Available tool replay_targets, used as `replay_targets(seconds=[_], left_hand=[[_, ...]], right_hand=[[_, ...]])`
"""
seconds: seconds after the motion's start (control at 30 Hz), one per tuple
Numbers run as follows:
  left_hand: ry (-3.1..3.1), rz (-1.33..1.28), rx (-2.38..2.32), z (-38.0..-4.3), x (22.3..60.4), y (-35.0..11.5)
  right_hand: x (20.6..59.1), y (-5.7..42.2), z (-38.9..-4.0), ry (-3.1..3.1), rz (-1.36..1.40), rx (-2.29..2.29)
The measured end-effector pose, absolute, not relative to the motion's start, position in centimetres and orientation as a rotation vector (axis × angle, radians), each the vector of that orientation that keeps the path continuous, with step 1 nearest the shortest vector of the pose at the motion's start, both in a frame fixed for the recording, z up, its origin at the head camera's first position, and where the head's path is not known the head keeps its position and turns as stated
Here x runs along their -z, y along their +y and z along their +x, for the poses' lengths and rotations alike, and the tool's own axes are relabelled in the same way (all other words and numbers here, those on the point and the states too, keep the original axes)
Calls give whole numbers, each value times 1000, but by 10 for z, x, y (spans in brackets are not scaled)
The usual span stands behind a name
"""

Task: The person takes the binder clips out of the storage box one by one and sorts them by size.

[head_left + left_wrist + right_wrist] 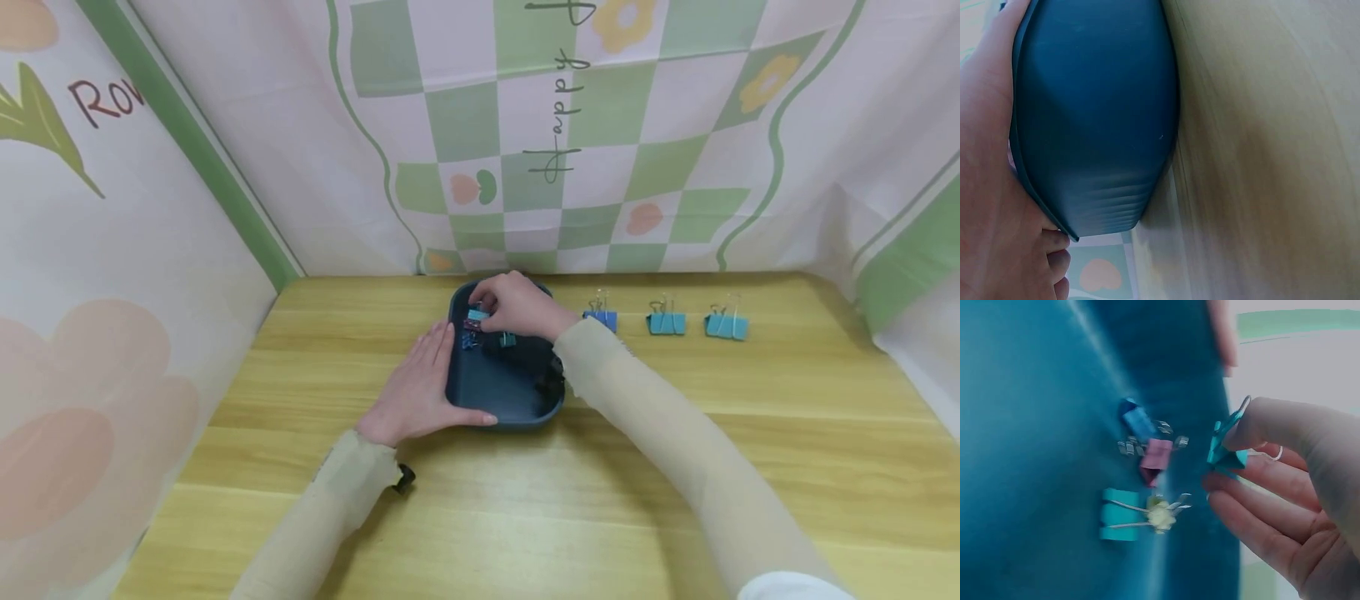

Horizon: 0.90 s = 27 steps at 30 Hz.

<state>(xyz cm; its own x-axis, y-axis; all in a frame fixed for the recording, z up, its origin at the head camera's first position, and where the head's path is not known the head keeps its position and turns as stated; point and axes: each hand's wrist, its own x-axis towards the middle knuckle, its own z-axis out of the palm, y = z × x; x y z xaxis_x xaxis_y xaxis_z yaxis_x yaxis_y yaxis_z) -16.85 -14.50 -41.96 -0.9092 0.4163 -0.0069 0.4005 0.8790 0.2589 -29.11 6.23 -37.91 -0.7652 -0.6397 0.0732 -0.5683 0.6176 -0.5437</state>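
In the head view my left hand (416, 387) rests against the left rim of a dark blue tray (498, 387), fingers straight and thumb spread along its front edge. My right hand (525, 307) is over the tray's far left part. In the right wrist view, its thumb and fingers pinch a teal binder clip (1217, 447) with wire handles. Below it, on the tray floor, lie a blue binder clip (1138, 420), a pink binder clip (1157, 454), a pale yellow binder clip (1161, 515) and a larger teal binder clip (1124, 515).
Right of the tray, a row of larger binder clips stands on the wooden table (750, 467): one darker blue clip (602, 320) and two light blue ones, a middle clip (667, 323) and an end clip (726, 326). A patterned curtain (465, 125) hangs behind the table's far edge.
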Motion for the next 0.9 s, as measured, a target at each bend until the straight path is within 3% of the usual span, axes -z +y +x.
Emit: replay_targets(seconds=[0.27,0.9], left_hand=[[2982,635,-401,-168,420,-143],[3001,636,-407,-168,421,-143]], right_hand=[[355,82,-281,2700,-987,1006],[340,167,-264,2843,-892,1227]])
